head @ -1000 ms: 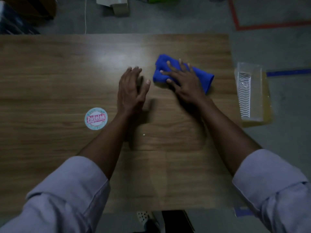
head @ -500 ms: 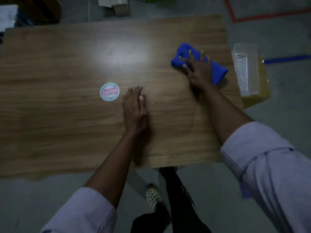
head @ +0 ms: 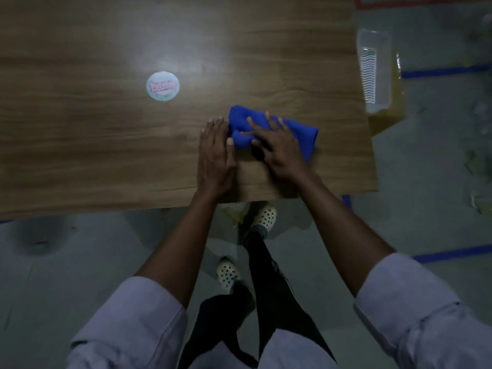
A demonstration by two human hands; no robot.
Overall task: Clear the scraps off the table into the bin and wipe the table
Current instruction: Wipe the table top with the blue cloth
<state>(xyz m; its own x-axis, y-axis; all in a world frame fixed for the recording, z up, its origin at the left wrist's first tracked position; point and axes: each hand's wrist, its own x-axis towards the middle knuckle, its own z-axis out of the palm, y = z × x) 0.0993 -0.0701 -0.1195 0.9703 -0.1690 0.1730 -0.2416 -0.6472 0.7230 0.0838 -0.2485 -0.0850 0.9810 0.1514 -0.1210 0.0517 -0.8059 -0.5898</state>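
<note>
Closest to my camera I see two pale sleeves, the left sleeve [head: 127,323] and the right sleeve [head: 415,302], pushed back from bare forearms, with dark trouser legs [head: 277,288] between them and two light perforated shoes [head: 227,271] on the grey floor [head: 80,262]. A strip of blue tape [head: 452,254] runs across the floor at the right. Further out, both arms reach over the near edge of the wood-grain bench [head: 106,155]. The left hand [head: 215,153] lies flat on the bench, its fingers [head: 217,125] straight, held together and grasping nothing, with the thumb tip right against the near left edge of the blue cloth [head: 308,134]. The right hand [head: 279,147] rests on top of the cloth, its fingers [head: 255,123] spread and extended, pressing the cloth down rather than curling round it. The cloth is bunched into a loose fold on the right half of the bench, near the front edge. Beyond and to the left of the hands, a round sticker [head: 162,86] with pink lettering, too blurred for me to read, lies flat on the bench, well apart from the cloth. Off the right edge of the bench stands a clear bin [head: 374,67] with a ribbed side, resting against something yellowish [head: 394,118].
</note>
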